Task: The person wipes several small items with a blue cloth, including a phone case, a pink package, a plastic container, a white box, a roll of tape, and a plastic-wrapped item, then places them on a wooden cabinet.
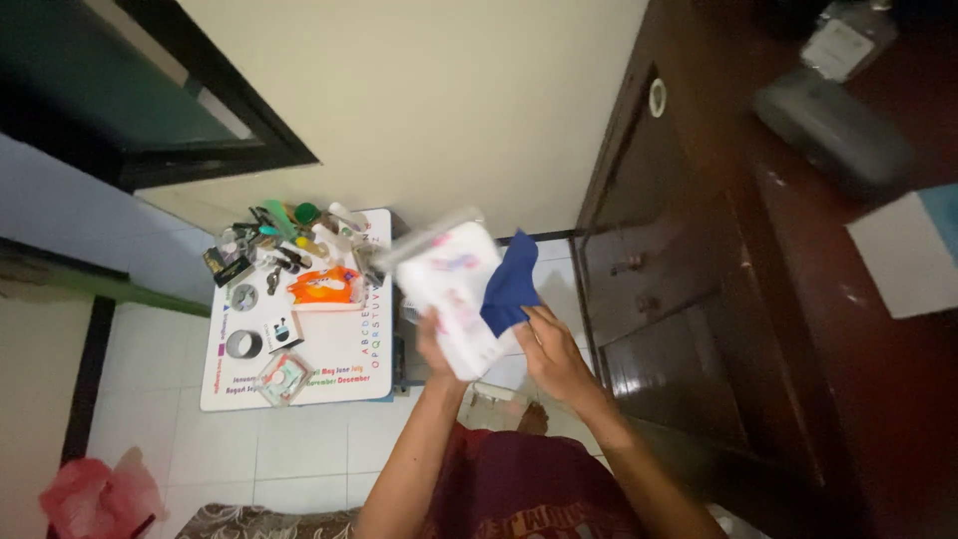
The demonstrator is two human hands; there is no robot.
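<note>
Both hands are raised in front of the person, over the white tiled floor [299,449]. The left hand [435,344] is closed on the lower edge of a white pouch [451,289], its fingers wrapped behind it so that the pouch stands tilted, top leaning to the left; the pouch is blurred, so its print cannot be made out, and a clear strip seems to run along its top edge. The right hand [552,351] pinches a blue cloth [511,284] between thumb and fingers, and the cloth rises from that grip and lies against the right side of the pouch, touching it. To the left, well apart from the hands, stands a small white table [329,349] with coloured lettering along its edges. On it lie an orange packet [324,287], a roll of tape [243,344], a small card [282,331], and at the far end a heap of pens and small tools [269,240]. On the right a dark wooden cabinet [689,299] with drawers fills the view. A red bag [95,494] lies on the floor at the lower left.
</note>
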